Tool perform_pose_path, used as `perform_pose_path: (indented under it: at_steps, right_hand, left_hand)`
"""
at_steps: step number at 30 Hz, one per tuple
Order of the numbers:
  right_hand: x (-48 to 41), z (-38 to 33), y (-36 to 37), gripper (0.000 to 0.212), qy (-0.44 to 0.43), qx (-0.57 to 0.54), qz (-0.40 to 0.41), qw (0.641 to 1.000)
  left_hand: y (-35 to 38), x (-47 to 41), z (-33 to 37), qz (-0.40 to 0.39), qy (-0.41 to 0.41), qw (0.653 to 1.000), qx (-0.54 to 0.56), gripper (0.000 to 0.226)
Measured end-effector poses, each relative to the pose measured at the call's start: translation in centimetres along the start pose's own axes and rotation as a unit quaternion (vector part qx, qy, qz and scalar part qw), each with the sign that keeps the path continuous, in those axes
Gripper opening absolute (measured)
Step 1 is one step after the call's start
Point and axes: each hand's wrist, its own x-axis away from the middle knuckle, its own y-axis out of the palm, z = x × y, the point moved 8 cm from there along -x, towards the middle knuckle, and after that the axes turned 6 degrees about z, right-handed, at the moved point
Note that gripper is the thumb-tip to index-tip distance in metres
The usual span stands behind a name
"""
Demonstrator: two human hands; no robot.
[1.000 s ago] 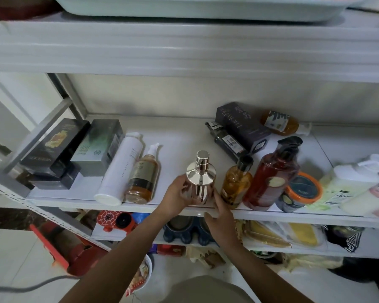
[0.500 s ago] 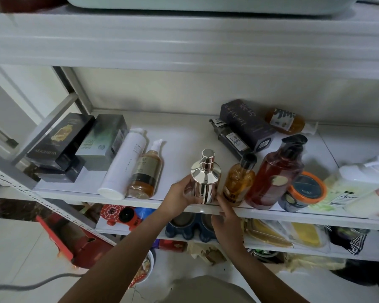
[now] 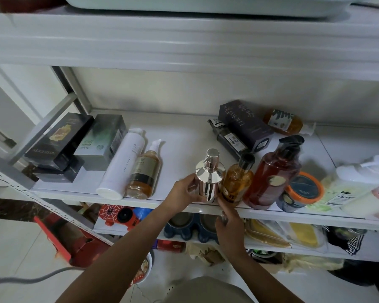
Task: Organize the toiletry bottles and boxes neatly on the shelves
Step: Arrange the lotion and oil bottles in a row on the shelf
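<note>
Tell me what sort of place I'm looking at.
Probably a household storage rack: its white metal shelf holds mixed toiletries like the chrome pump bottle, with a blue double bowl and a spider-web toy below.

A single wide-angle head view looks forward and slightly down from close before the shelf (image 3: pixel 184 136). The shelf's front edge crosses mid-picture, and the upper shelf (image 3: pixel 184 40) fills the top.
</note>
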Motion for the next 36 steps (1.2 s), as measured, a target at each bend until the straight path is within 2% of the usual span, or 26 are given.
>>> perform_pose_path:
  at_steps: [12, 16, 17, 19, 22, 23, 24, 26, 28, 30, 33, 36]
  right_hand:
    - [-0.1, 0.0, -0.2, 0.061, -0.014, -0.021, 0.014, 1.000]
    - [0.1, 0.1, -0.3, 0.054, -0.020, -0.020, 0.020, 0.999]
    - [0.2, 0.1, -0.4, 0.050, -0.031, -0.017, 0.034, 0.999]
    - [0.8, -0.5, -0.1, 0.042, -0.054, -0.010, 0.045, 0.997]
    - [1.0, -1.5, 1.9, 0.039, -0.079, 0.009, 0.009, 0.997]
    - [1.1, -2.0, 2.9, 0.036, -0.095, 0.016, -0.009, 0.995]
    - [1.2, -2.6, 3.9, 0.032, -0.107, 0.015, -0.031, 0.994]
    - [1.1, -4.1, 6.3, 0.025, -0.103, 0.001, -0.079, 0.992]
    - [0.3, -5.0, 9.1, 0.018, -0.055, -0.018, -0.121, 0.991]
    - [-0.9, -5.5, 12.1, 0.015, 0.035, -0.051, -0.159, 0.985]
    - [-2.2, -6.3, 15.0, 0.008, 0.154, -0.109, -0.191, 0.963]
    - [-2.4, -6.5, 16.1, 0.010, 0.246, -0.211, -0.205, 0.923]
  left_hand:
    - [-0.1, 0.7, 0.3, -0.001, 0.003, 1.000, 0.005, 0.035]
    - [-0.7, 1.3, 0.9, 0.004, 0.020, 0.995, -0.100, 0.036]
    - [-1.4, 1.8, 0.8, 0.027, 0.024, 0.991, -0.129, 0.033]
    - [-4.5, 3.4, 0.8, 0.135, 0.038, 0.980, -0.141, 0.016]
    - [-10.6, 6.4, 0.4, 0.357, 0.033, 0.925, -0.124, 0.009]
    - [-12.0, 6.9, 0.1, 0.398, 0.023, 0.907, -0.136, 0.012]
    - [-12.8, 7.0, -0.2, 0.410, 0.003, 0.898, -0.158, 0.017]
    - [-13.4, 6.3, -0.8, 0.380, -0.046, 0.891, -0.243, 0.033]
    - [-13.4, 5.8, -1.3, 0.345, -0.072, 0.877, -0.326, 0.040]
    - [-13.9, 5.6, -1.8, 0.333, -0.083, 0.874, -0.343, 0.035]
    - [-14.9, 5.1, -2.0, 0.316, -0.059, 0.909, -0.265, 0.025]
    - [-15.2, 4.4, -1.9, 0.263, -0.068, 0.940, -0.204, 0.025]
